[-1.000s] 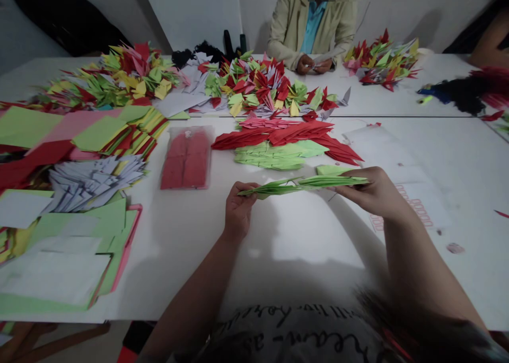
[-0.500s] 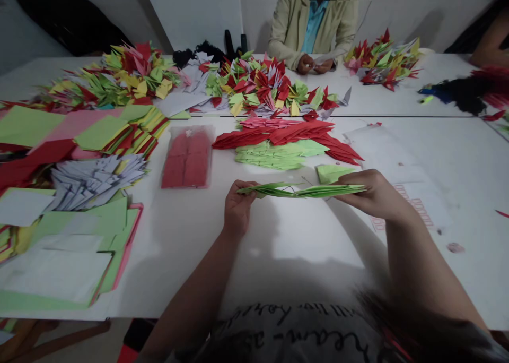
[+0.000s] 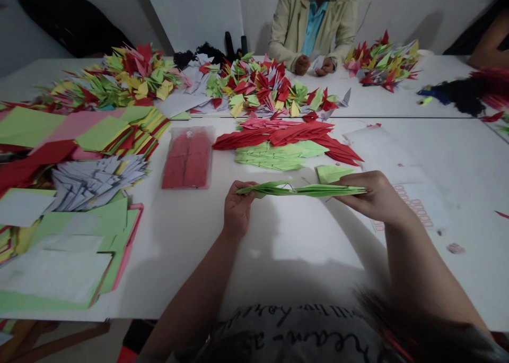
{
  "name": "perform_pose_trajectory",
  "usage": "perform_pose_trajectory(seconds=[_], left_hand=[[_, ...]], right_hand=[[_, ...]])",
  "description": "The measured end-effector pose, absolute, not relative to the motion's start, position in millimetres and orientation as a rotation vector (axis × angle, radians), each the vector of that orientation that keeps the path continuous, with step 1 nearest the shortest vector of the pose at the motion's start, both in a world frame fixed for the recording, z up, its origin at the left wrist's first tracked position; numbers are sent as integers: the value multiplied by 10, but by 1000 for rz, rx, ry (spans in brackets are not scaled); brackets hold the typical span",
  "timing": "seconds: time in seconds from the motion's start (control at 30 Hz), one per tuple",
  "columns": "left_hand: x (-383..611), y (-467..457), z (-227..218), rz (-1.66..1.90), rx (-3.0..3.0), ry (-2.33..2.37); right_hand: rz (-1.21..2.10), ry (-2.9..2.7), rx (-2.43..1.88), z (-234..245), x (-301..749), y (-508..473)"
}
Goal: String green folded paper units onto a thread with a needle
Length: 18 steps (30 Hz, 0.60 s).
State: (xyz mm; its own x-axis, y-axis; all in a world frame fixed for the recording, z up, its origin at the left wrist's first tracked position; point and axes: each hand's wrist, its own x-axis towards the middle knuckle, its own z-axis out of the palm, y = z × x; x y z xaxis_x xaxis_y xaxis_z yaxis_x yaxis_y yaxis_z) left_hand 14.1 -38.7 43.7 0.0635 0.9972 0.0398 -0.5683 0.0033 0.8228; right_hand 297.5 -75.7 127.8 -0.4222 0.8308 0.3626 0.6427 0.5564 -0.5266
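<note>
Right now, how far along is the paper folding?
Done: rows of folded red paper pieces and folded light-green paper pieces lie behind the hands. In hand: left hand and right hand pinch a long bundle of folded light-green paper at its ends. Remaining: stacks of flat coloured paper sheets at left look unfolded.

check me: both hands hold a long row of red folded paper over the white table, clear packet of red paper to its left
No: the head view shows the row of folded paper held by the left hand and right hand is green, not red. The rest is right.
</note>
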Motion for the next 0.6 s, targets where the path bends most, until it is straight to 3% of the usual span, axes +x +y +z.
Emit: perform_pose_trajectory(seconds=[0.37,0.6], left_hand=[[161,-433,469,1368,845,738],[177,-455,412,1309,836,805]], right_hand=[[399,-2180,-1173,1232,2896,-769],[634,-1908,-1312,1063,2692,-737]])
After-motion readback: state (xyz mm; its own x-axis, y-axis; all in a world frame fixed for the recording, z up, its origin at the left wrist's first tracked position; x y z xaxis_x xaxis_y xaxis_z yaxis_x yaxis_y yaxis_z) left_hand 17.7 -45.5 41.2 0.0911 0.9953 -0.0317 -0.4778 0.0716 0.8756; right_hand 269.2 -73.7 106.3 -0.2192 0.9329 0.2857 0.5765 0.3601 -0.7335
